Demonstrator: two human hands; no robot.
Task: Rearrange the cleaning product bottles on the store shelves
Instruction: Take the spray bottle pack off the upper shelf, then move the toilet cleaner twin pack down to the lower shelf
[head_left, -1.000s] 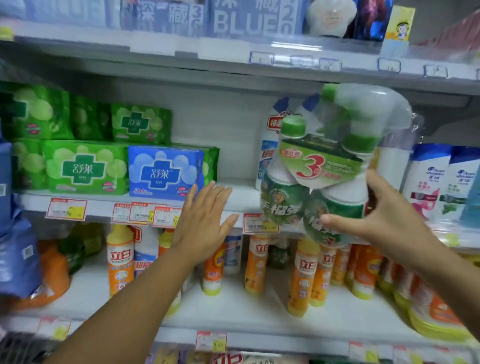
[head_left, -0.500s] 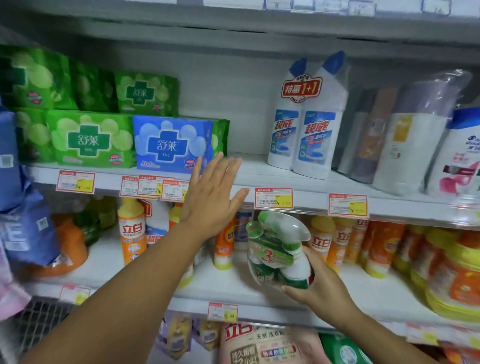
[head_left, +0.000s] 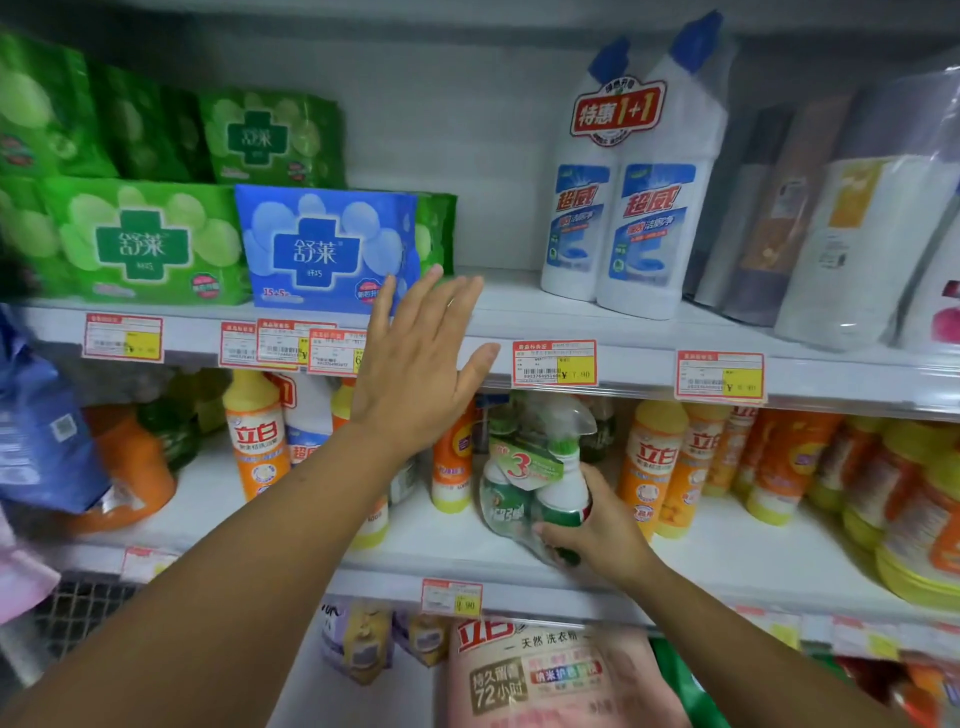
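Note:
My right hand (head_left: 597, 530) grips a shrink-wrapped pack of green-and-white spray bottles (head_left: 530, 473) with a red "3" label. The pack stands on the middle shelf (head_left: 467, 551), between orange dish-soap bottles (head_left: 657, 467) on its right and another orange bottle (head_left: 452, 467) on its left. My left hand (head_left: 415, 374) hovers flat and open in front of the upper shelf edge, holding nothing, its fingers over the price tags. Two white toilet-cleaner bottles with blue caps (head_left: 628, 208) stand on the upper shelf.
Green and blue pad packages (head_left: 327, 249) fill the upper shelf's left side. Wrapped bottles (head_left: 852, 218) stand at the upper right. More orange and yellow bottles (head_left: 810, 467) crowd the middle shelf's right. A pink detergent bag (head_left: 545, 675) lies below. Blue bags (head_left: 36, 431) hang at the left.
My right hand has brought the spray-bottle pack down from upper-shelf height and deeper onto the middle shelf among the orange bottles. My left hand stayed raised and open.

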